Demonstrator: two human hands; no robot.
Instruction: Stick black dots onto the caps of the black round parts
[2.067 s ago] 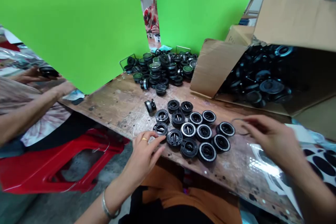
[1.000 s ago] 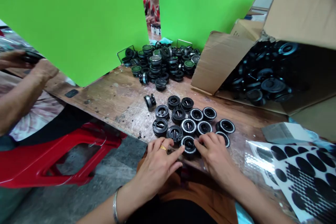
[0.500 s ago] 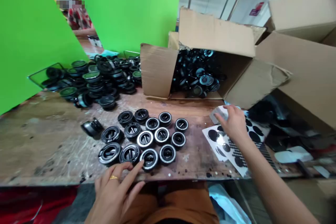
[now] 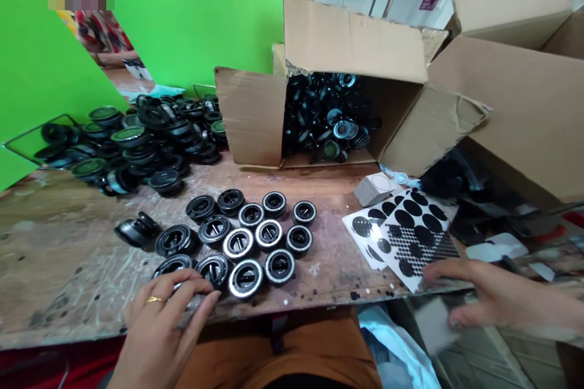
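Several round black lens-like pieces with ridged caps (image 4: 238, 244) stand in loose rows on the wooden table. My left hand (image 4: 162, 316), with a ring on one finger, lies over the front-left pieces. Its fingers are slightly bent and its thumb is apart, partly hiding a black lens-like piece (image 4: 173, 264). My right hand (image 4: 483, 295) is smeared by motion at the table's front edge, thumb and fingers apart. Just below its fingers is a blurred pale square piece (image 4: 433, 325). Sheets with black round stickers (image 4: 410, 216) lie beside that hand, behind them a stack of white squares (image 4: 375, 188).
A heap of black lens-like parts (image 4: 137, 140) sits at the back left. More fill an open cardboard box (image 4: 356, 42) on its side. Another large carton (image 4: 515, 91) stands at right. One part (image 4: 137, 230) lies tipped over. A person's arm (image 4: 114, 59) shows past the green panel.
My right hand has left the stack of white squares and moved down and right to the table edge. My left hand has shifted left over the front pieces. The view has shifted too.
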